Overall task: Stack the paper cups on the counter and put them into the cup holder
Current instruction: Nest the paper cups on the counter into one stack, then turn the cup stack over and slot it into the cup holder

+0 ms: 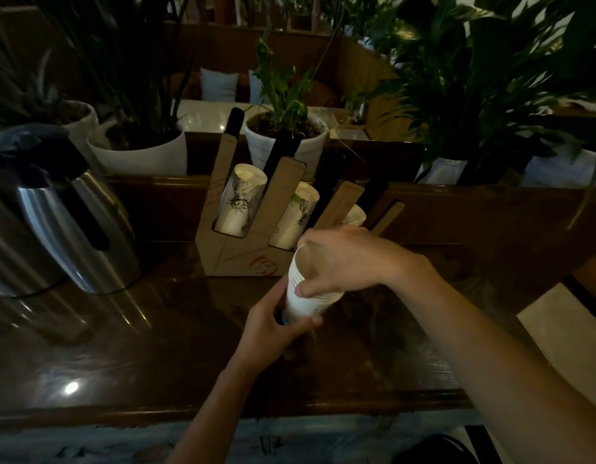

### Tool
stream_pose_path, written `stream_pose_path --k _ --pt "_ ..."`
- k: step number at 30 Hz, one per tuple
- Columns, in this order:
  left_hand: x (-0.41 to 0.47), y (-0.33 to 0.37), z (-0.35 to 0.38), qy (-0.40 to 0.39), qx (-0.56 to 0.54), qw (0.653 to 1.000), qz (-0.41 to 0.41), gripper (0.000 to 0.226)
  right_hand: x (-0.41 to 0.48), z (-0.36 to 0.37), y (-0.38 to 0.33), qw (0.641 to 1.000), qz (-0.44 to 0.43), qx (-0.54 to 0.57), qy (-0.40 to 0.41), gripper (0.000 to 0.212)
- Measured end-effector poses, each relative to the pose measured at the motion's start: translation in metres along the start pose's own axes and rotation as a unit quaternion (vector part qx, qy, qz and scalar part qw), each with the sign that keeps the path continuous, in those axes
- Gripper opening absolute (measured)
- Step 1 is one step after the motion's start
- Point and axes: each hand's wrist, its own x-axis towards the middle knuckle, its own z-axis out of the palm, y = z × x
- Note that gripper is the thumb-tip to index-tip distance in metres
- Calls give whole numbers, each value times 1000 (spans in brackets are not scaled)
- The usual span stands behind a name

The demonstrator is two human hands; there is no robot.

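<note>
A stack of white paper cups [301, 301] is held tilted above the dark wooden counter [156, 346], its open mouth facing up and away. My left hand [273, 329] grips the stack's lower end. My right hand [343, 259] is wrapped over the rim end from the right. Just behind stands the cardboard cup holder [243, 252] with slanted slots. Its left slot holds a cup stack [241, 199], the middle slot another cup stack [298, 216], and a third cup stack [355, 216] peeks out behind my right hand.
A steel thermos jug [65, 222] with a black handle stands at the left on the counter. White plant pots [139, 152] and leafy plants line the ledge behind the holder. The counter's front edge runs below my forearms.
</note>
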Motion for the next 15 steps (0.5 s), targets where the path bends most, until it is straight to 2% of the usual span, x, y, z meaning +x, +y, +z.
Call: stream_pose_path --k 1,3,5,7,9,12,13,15 --pt "-1 2 -2 34 -18 999 7 95 0 1 6 998 -7 50 29 70" --pt "-8 13 -9 135 -78 987 -24 114 -5 5 18 979 -9 190 72 69" --pt "-17 25 -15 175 -200 962 -70 102 -12 21 28 922 -22 374 94 75" --pt "-22 40 -18 119 -274 950 -87 78 -19 49 30 850 -47 516 95 79" --pt "-26 54 -21 71 -250 965 -37 74 -23 75 25 821 -60 559 101 72" --pt "-25 69 -32 65 -174 981 47 81 -25 86 18 834 -69 533 122 49" --pt "-24 71 -37 65 -145 985 67 83 -25 82 18 827 -81 539 135 47" --pt "-20 79 -48 72 -61 991 96 88 -22 68 20 785 -110 584 173 66"
